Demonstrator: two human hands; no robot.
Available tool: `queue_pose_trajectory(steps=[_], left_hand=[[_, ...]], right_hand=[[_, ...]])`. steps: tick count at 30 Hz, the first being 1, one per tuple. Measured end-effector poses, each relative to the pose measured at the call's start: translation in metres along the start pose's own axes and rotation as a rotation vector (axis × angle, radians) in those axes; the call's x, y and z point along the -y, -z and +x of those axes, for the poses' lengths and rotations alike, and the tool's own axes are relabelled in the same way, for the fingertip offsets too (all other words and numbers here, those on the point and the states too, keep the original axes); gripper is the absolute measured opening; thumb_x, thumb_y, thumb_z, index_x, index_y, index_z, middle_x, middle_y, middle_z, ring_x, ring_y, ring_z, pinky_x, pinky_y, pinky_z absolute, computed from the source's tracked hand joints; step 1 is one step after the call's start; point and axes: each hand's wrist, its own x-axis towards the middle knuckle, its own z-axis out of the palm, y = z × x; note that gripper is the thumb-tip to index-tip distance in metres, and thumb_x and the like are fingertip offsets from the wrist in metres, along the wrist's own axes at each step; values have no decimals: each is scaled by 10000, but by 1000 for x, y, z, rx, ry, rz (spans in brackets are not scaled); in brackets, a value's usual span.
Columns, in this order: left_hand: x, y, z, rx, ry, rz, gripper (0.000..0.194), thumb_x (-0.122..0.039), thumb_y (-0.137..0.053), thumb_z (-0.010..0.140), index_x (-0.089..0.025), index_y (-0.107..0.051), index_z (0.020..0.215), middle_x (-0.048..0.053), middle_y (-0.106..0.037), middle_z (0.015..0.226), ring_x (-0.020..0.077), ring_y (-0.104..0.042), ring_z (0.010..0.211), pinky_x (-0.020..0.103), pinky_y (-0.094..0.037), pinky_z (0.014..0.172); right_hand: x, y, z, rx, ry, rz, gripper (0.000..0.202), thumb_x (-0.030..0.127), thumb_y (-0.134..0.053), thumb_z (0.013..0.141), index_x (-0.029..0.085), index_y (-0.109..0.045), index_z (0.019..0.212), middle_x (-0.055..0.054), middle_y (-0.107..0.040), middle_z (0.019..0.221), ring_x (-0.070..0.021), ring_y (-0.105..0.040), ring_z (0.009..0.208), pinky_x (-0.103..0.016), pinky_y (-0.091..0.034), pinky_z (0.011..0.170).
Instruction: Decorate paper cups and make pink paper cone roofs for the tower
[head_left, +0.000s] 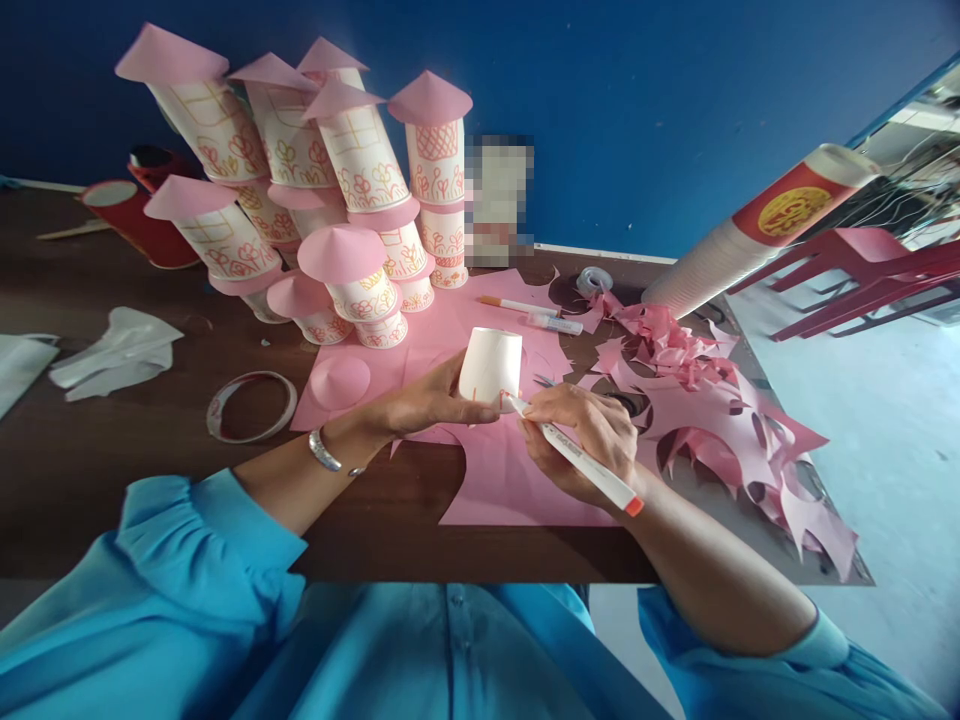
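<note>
My left hand (435,400) is closed round a white paper cup (490,362), which is upside down with its narrower end up. A few red-orange strokes show low on the cup's side. In my right hand (581,435) is a white marker pen (589,465) with a red-orange end; its tip touches the cup near the lower rim. Sheets of pink paper (502,490) lie beneath both hands. Scissors (546,381) lie partly hidden behind my right hand. Beyond my left hand stand several paper-cup towers (367,165) with pink cone roofs and drawn flowers.
Pink paper scraps (720,430) spread over the table's right side, near a tall leaning stack of cups (720,255). Two more markers (517,306) lie ahead. A tape roll (251,407), a pink cone (340,382) and clear plastic (116,352) lie to the left. Red stools (862,270) stand beyond.
</note>
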Motion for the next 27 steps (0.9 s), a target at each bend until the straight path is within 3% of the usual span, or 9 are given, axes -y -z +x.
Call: queue_pose_trajectory(steps=[27], left_hand=[[1, 1, 0, 18, 15, 16, 548, -441, -883, 794, -197, -562, 1167, 43, -673, 1002, 210, -633, 930, 338, -511, 814]], right_hand=[[1, -1, -1, 49, -21, 37, 155, 98, -667, 945, 231, -597, 988, 6, -739, 755, -148, -737, 629, -252, -579, 582]])
